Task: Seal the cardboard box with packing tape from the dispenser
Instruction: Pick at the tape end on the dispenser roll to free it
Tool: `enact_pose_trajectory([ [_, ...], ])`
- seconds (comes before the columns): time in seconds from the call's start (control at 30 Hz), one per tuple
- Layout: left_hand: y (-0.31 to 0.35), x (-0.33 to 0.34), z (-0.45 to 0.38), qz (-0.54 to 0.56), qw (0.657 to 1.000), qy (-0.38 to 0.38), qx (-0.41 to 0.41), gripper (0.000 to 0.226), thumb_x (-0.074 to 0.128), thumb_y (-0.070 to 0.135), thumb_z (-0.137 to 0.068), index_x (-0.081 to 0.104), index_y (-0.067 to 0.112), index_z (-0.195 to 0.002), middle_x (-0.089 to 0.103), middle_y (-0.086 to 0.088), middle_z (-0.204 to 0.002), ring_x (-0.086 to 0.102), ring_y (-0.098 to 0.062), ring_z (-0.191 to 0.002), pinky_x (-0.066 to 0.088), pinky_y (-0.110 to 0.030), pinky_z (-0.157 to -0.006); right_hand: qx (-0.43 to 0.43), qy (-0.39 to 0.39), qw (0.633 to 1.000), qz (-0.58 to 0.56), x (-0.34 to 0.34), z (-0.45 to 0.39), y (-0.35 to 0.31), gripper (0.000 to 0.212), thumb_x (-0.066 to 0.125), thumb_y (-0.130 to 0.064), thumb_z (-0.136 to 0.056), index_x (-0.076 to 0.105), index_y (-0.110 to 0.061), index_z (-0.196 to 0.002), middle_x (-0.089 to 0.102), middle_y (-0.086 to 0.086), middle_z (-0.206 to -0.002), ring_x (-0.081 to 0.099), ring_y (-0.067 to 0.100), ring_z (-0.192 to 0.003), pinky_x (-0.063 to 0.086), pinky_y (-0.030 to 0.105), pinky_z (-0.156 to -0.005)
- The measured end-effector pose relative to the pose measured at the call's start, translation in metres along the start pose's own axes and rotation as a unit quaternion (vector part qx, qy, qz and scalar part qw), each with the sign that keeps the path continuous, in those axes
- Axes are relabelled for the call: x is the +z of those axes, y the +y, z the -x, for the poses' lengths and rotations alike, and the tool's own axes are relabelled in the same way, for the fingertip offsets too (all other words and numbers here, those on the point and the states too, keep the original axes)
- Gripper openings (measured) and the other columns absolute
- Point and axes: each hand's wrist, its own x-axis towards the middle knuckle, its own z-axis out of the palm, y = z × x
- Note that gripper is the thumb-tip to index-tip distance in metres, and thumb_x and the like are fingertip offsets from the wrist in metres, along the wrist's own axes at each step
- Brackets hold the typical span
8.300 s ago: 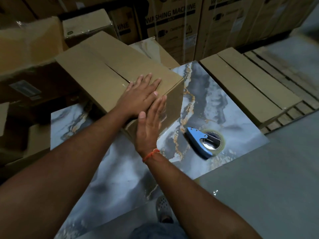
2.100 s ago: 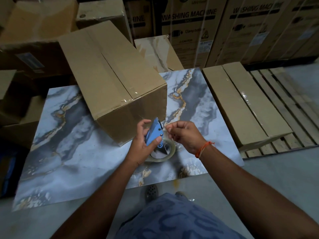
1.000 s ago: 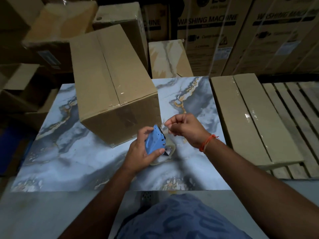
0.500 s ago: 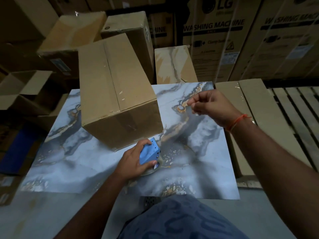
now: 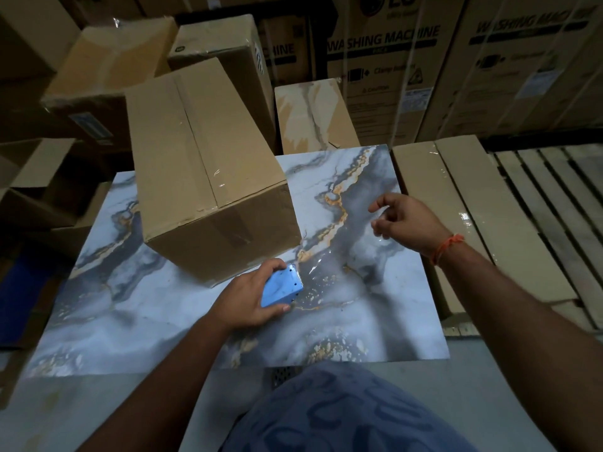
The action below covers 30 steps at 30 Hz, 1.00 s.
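Observation:
A closed cardboard box (image 5: 199,164) stands on a marble-patterned slab (image 5: 137,314), with clear tape visible along its top seam. My left hand (image 5: 249,296) grips the blue tape dispenser (image 5: 282,288) just in front of the box's near corner. A strip of clear tape (image 5: 342,246) stretches from the dispenser up and right to my right hand (image 5: 403,220), whose fingertips pinch the strip's free end above the slab.
Stacked cardboard boxes (image 5: 107,70) crowd the left and back. Large washing machine cartons (image 5: 391,60) line the rear. Flat wrapped cartons (image 5: 463,203) and a wooden pallet (image 5: 554,203) lie to the right. My knee in patterned blue cloth (image 5: 342,412) is at the bottom.
My right hand has pulled the tape end away to the right, drawing out a long strip. My left hand has kept the dispenser low near the box corner.

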Motion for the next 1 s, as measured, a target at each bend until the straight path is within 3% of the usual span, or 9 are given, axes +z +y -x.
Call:
enact_pose_trajectory([
  [0.13,-0.002,0.005,0.0,-0.032,0.999,-0.028,0.017,0.072,0.074,0.061,-0.076,0.034,0.045,-0.134,0.067,0.008,-0.118,0.067,-0.026,-0.094,0.047,-0.031,-0.072,0.031,-0.012,0.999,0.004,0.008,0.006,0.021,0.019,0.068,-0.007,-0.089,0.065,-0.01,-0.107,0.075,0.007,-0.073,0.068,0.015,-0.061,0.059,0.041,-0.072],
  [0.23,0.002,0.009,-0.001,-0.047,0.998,-0.037,0.025,0.07,0.073,0.058,-0.076,0.035,0.045,-0.134,0.068,0.006,-0.116,0.067,-0.028,-0.092,0.043,-0.029,-0.068,0.049,-0.011,0.999,0.006,0.013,0.011,0.033,0.014,0.068,-0.006,-0.089,0.066,-0.011,-0.102,0.074,0.005,-0.07,0.066,0.014,-0.059,0.053,0.029,-0.066],
  [0.4,0.019,0.011,-0.018,-0.088,0.993,-0.073,0.035,0.07,0.069,0.055,-0.076,0.04,0.041,-0.138,0.067,0.005,-0.125,0.066,-0.027,-0.105,0.051,-0.034,-0.078,0.085,0.017,0.996,-0.006,0.017,0.022,0.058,0.011,0.067,-0.003,-0.086,0.067,-0.013,-0.092,0.075,0.009,-0.072,0.067,0.014,-0.057,0.056,0.029,-0.066],
  [0.5,0.034,0.014,-0.03,-0.121,0.986,-0.108,0.04,0.072,0.063,0.061,-0.075,0.04,0.041,-0.141,0.066,0.005,-0.13,0.065,-0.026,-0.111,0.051,-0.035,-0.084,0.108,0.042,0.993,-0.014,0.019,0.034,0.073,0.011,0.067,-0.001,-0.086,0.069,-0.012,-0.09,0.075,0.008,-0.072,0.065,0.003,-0.051,0.05,0.013,-0.057],
  [0.67,0.058,0.022,-0.046,-0.168,0.971,-0.161,0.06,0.078,0.043,0.072,-0.068,0.04,0.039,-0.139,0.067,0.002,-0.127,0.066,-0.027,-0.111,0.054,-0.038,-0.085,0.14,0.07,0.987,-0.02,0.025,0.049,0.103,0.009,0.071,-0.008,-0.084,0.069,-0.015,-0.088,0.077,0.012,-0.075,0.068,0.017,-0.061,0.053,0.029,-0.074],
  [0.83,0.077,0.033,-0.055,-0.219,0.957,-0.178,0.068,0.068,0.062,0.051,-0.079,0.04,0.036,-0.142,0.067,0.001,-0.125,0.067,-0.027,-0.109,0.051,-0.034,-0.079,0.16,0.092,0.982,-0.04,0.027,0.061,0.128,0.019,0.073,-0.006,-0.083,0.064,-0.022,-0.079,0.076,0.014,-0.074,0.064,0.014,-0.054,0.055,0.031,-0.072],
  [1.0,0.097,0.043,-0.062,-0.252,0.947,-0.195,0.051,0.064,0.065,0.044,-0.08,0.041,0.035,-0.139,0.068,0.001,-0.124,0.068,-0.028,-0.106,0.055,-0.036,-0.08,0.166,0.1,0.98,-0.042,0.024,0.065,0.145,0.015,0.076,-0.011,-0.082,0.065,-0.022,-0.082,0.076,0.01,-0.071,0.065,0.015,-0.055,0.055,0.033,-0.074],
])
